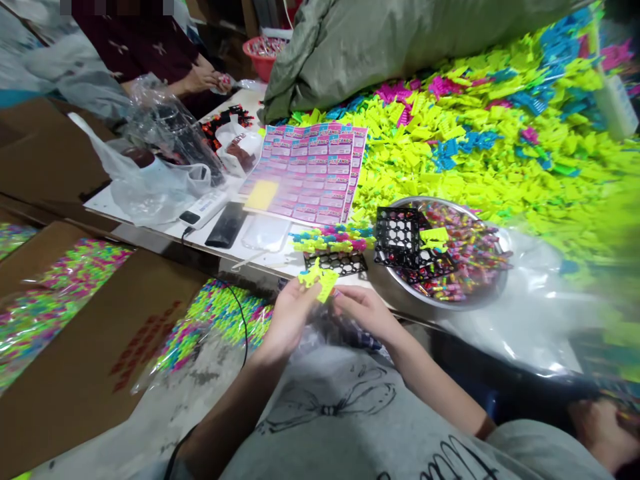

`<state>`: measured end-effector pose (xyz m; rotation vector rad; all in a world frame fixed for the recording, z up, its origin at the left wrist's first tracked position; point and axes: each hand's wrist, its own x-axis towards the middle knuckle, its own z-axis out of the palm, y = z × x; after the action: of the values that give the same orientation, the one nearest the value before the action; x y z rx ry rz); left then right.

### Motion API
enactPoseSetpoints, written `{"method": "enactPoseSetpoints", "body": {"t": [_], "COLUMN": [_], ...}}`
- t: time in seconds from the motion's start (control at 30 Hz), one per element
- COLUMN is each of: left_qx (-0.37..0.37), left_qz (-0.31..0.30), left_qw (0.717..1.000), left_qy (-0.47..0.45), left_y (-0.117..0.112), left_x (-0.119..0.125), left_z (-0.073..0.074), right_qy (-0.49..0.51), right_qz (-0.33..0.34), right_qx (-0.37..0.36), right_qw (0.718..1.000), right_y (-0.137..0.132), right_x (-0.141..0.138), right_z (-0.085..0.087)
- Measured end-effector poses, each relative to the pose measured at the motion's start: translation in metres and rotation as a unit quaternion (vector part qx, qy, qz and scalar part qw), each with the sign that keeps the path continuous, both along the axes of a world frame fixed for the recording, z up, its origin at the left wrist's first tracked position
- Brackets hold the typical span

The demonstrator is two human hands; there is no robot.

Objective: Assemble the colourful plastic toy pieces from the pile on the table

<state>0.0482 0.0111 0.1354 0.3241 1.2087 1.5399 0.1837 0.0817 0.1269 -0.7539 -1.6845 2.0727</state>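
1. The person's left hand (290,313) and right hand (363,310) are holding a yellow plastic piece (319,279) between them, just in front of the counter (150,223) edge, above the lap.
2. The left fingers are pinching the piece from the left side; the right fingers are curling toward its lower edge, though whether they are gripping it cannot be told.
3. Judging by the scene, the work is looking far from over: a big pile of loose pieces (500,153) is lying on the counter, while a short row of assembled pieces (333,239) is sitting beside the metal bowl (445,293).
4. The piece is looking small, flat, bright yellow and jagged at its edges.
5. Another person's hands (203,80) are working at the far end.
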Motion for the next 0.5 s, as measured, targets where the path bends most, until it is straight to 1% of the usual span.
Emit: {"method": "enactPoseSetpoints", "body": {"t": [0.07, 0.13, 0.2, 0.27, 0.33, 0.4, 0.5], "left_qx": [0.004, 0.005, 0.000, -0.007, -0.009, -0.009, -0.012], "left_qz": [-0.015, -0.030, -0.047, -0.069, -0.083, -0.082, -0.064], "left_qw": [1.000, 1.000, 0.999, 0.996, 0.993, 0.993, 0.996], "left_qy": [-0.001, -0.001, -0.019, -0.055, -0.083, -0.086, -0.057], "left_y": [0.000, 0.000, -0.001, -0.002, -0.003, -0.004, -0.006], "left_x": [0.000, -0.001, -0.001, -0.001, -0.001, -0.001, 0.002], "left_z": [0.000, 0.001, 0.002, 0.005, 0.008, 0.010, 0.010], "right_qy": [-0.004, -0.007, -0.005, -0.004, -0.008, -0.018, -0.032], "right_qz": [0.011, 0.015, 0.005, -0.002, 0.004, 0.013, 0.013], "right_qx": [0.018, 0.053, 0.120, 0.205, 0.268, 0.305, 0.332], "right_qw": [1.000, 0.998, 0.993, 0.979, 0.963, 0.952, 0.943], "right_y": [0.001, 0.001, 0.001, -0.001, -0.002, -0.003, -0.004], "right_x": [0.001, 0.003, 0.004, 0.005, 0.006, 0.007, 0.007], "right_z": [-0.002, -0.002, -0.001, 0.003, 0.007, 0.010, 0.010]}}
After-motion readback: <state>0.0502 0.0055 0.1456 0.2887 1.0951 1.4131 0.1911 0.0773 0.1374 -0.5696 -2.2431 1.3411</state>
